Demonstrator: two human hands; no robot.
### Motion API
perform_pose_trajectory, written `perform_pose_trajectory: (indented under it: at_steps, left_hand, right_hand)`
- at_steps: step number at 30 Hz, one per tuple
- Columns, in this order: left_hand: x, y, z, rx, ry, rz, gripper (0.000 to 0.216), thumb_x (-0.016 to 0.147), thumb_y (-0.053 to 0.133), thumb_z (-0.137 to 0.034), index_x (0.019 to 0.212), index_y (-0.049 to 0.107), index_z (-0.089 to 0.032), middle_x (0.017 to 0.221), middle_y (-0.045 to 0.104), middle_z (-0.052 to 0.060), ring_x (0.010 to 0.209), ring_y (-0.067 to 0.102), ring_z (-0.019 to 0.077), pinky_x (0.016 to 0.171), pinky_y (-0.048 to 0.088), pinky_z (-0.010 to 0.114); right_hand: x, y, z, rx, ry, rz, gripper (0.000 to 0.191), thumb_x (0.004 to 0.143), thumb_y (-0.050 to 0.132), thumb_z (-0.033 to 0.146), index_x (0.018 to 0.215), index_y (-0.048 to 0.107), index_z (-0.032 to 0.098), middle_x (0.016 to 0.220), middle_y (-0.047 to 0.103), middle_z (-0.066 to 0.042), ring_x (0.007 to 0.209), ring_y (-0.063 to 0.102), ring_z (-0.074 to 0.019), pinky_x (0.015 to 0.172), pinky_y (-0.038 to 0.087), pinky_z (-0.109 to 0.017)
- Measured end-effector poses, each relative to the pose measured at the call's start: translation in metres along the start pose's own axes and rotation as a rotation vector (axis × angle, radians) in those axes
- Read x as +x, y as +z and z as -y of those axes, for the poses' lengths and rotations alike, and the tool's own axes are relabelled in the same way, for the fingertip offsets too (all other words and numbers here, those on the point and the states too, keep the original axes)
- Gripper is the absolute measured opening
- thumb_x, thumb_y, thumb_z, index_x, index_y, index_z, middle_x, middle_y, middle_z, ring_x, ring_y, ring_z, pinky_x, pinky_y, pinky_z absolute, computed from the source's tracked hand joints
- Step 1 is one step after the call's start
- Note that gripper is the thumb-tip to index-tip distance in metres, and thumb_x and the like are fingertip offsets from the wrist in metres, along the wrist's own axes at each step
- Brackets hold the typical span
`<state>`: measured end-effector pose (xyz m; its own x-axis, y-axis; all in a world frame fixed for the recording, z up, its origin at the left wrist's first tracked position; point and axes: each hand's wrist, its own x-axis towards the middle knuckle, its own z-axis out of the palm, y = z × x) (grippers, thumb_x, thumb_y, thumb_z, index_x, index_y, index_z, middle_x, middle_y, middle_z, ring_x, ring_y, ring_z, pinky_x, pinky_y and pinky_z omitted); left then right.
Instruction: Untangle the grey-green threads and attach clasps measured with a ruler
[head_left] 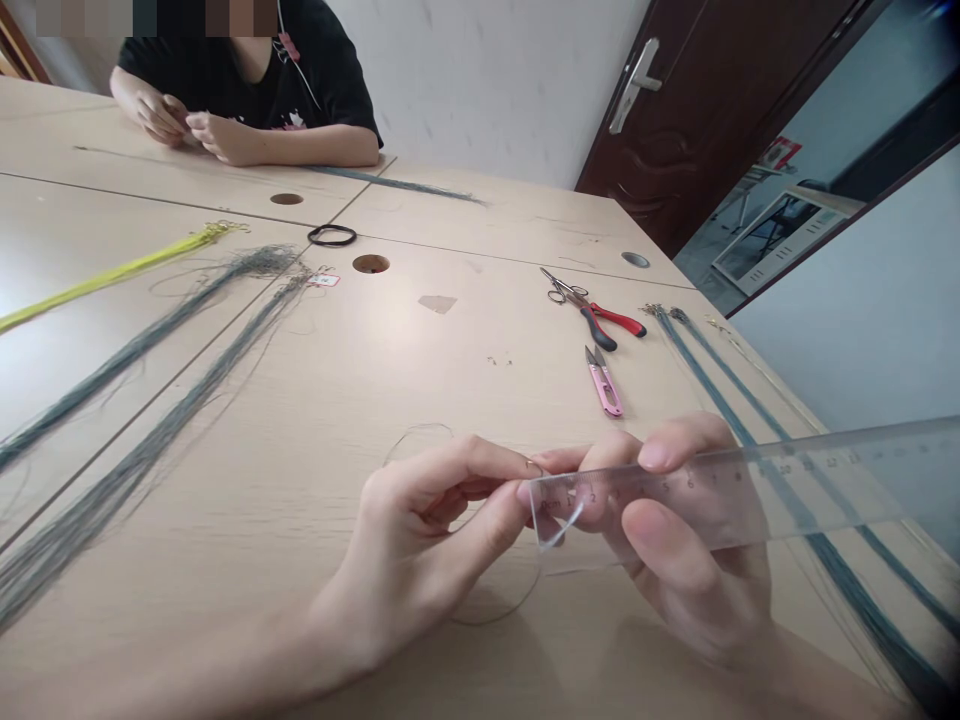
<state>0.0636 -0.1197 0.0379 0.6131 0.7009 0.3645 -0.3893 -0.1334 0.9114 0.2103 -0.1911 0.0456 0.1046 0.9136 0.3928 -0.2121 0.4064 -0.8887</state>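
My left hand [427,530] is closed in a pinch on a small gold-coloured fish hook [533,467] at the zero end of a clear plastic ruler [847,480]. A thin line [495,622] loops below and behind that hand. My right hand [675,555] grips the ruler between thumb and fingers, some of which show through the plastic. The ruler slants off to the right, above the table. Whether the right fingers behind it also pinch the line I cannot tell.
Pink thread snips [604,385], red-and-black pliers [607,320] and small scissors [566,290] lie beyond my hands. Grey-green line bundles [172,430] stretch along the left, others [720,390] on the right. A yellow bundle [112,275] lies far left. A person [247,110] sits opposite.
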Motion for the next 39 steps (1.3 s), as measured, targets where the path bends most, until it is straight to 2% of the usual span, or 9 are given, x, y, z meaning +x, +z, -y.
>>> perform_pose_trajectory:
  at_steps: [8, 14, 19, 23, 29, 34, 39]
  left_hand:
    - [-0.0003, 0.0003, -0.0009, -0.021, 0.001, 0.01, 0.012, 0.086, 0.054, -0.008, 0.084, 0.065, -0.014, 0.073, 0.066, 0.001, 0.068, 0.064, 0.0105, 0.066, 0.055, 0.021]
    - [0.0002, -0.0002, -0.0003, -0.059, -0.007, 0.016, 0.012, 0.086, 0.054, -0.009, 0.084, 0.065, -0.013, 0.074, 0.067, 0.001, 0.067, 0.065, 0.0115, 0.076, 0.056, 0.028]
    - [-0.0004, 0.001, -0.0026, -0.079, -0.023, 0.02, 0.011, 0.086, 0.054, -0.009, 0.083, 0.064, -0.013, 0.072, 0.067, 0.002, 0.07, 0.066, 0.0135, 0.074, 0.057, 0.028]
    - [0.0004, 0.0021, -0.0037, -0.102, -0.03, 0.023, 0.013, 0.087, 0.052, -0.01, 0.084, 0.064, -0.013, 0.068, 0.066, 0.002, 0.079, 0.067, 0.0176, 0.073, 0.057, 0.029]
    - [0.0007, 0.001, -0.0023, -0.094, -0.046, 0.021, 0.011, 0.087, 0.053, -0.011, 0.084, 0.064, -0.013, 0.07, 0.067, 0.003, 0.069, 0.065, 0.0143, 0.066, 0.056, 0.026]
    - [-0.0001, 0.0011, -0.0012, -0.098, -0.049, 0.013, 0.012, 0.087, 0.053, -0.012, 0.084, 0.064, -0.014, 0.07, 0.067, 0.003, 0.069, 0.065, 0.0149, 0.064, 0.056, 0.026]
    - [-0.0005, 0.0015, -0.0018, -0.093, -0.055, 0.02, 0.011, 0.087, 0.054, -0.012, 0.084, 0.064, -0.014, 0.073, 0.068, 0.003, 0.066, 0.065, 0.0132, 0.065, 0.056, 0.026]
  right_hand:
    - [-0.0018, -0.0004, 0.0005, 0.017, -0.001, 0.004, 0.018, 0.088, 0.049, 0.015, 0.098, 0.047, 0.03, 0.08, 0.06, 0.001, 0.098, 0.06, -0.0218, 0.071, 0.053, -0.04]
    - [-0.001, -0.0003, 0.0006, 0.025, 0.013, -0.004, 0.019, 0.088, 0.05, 0.015, 0.098, 0.047, 0.031, 0.079, 0.06, 0.001, 0.097, 0.061, -0.022, 0.067, 0.055, -0.038]
    - [-0.0022, -0.0006, 0.0009, 0.012, 0.044, -0.024, 0.018, 0.087, 0.052, 0.018, 0.097, 0.047, 0.032, 0.078, 0.059, 0.001, 0.09, 0.063, -0.022, 0.076, 0.053, -0.047]
    - [-0.0015, 0.0005, 0.0002, 0.007, 0.042, -0.044, 0.016, 0.086, 0.053, 0.019, 0.094, 0.048, 0.032, 0.076, 0.059, 0.002, 0.091, 0.062, -0.021, 0.079, 0.052, -0.047]
    - [-0.0015, 0.0016, 0.0, 0.043, 0.039, -0.031, 0.017, 0.087, 0.052, 0.018, 0.096, 0.047, 0.031, 0.077, 0.059, 0.001, 0.09, 0.062, -0.0206, 0.072, 0.053, -0.042]
    - [0.0002, 0.0035, 0.0011, 0.096, 0.023, -0.021, 0.017, 0.087, 0.049, 0.014, 0.094, 0.047, 0.03, 0.076, 0.059, 0.001, 0.091, 0.062, -0.0217, 0.062, 0.053, -0.033]
    - [0.0008, 0.0039, 0.001, 0.087, 0.023, -0.021, 0.018, 0.086, 0.05, 0.014, 0.095, 0.046, 0.03, 0.077, 0.059, 0.001, 0.091, 0.062, -0.0221, 0.066, 0.053, -0.037]
